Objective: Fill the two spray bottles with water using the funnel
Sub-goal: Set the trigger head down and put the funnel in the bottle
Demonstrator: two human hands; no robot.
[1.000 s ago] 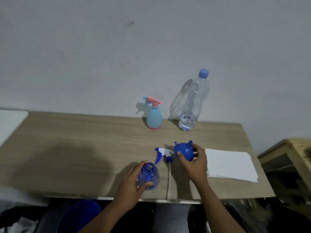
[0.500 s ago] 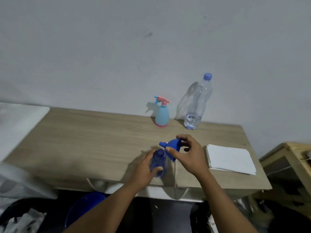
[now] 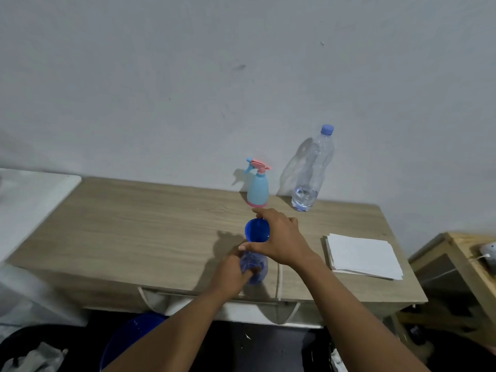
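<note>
Head view: a round, glossy blue plastic funnel (image 3: 257, 231) stands upright directly above a translucent blue spray bottle (image 3: 255, 267) near the front edge of the wood-grain desk (image 3: 134, 224). The right hand (image 3: 279, 237) has its grip pinched on the funnel's rim, and the left hand (image 3: 232, 272) has its grip wrapped round the bottle's body. Behind stand a pale blue spray bottle (image 3: 257, 189) (pink trigger head on) and a clear water bottle (image 3: 312, 170).

2 spray bottles (image 3: 257, 187) (image 3: 260, 264), 1 funnel (image 3: 257, 231), 1 water bottle (image 3: 312, 170)
</note>
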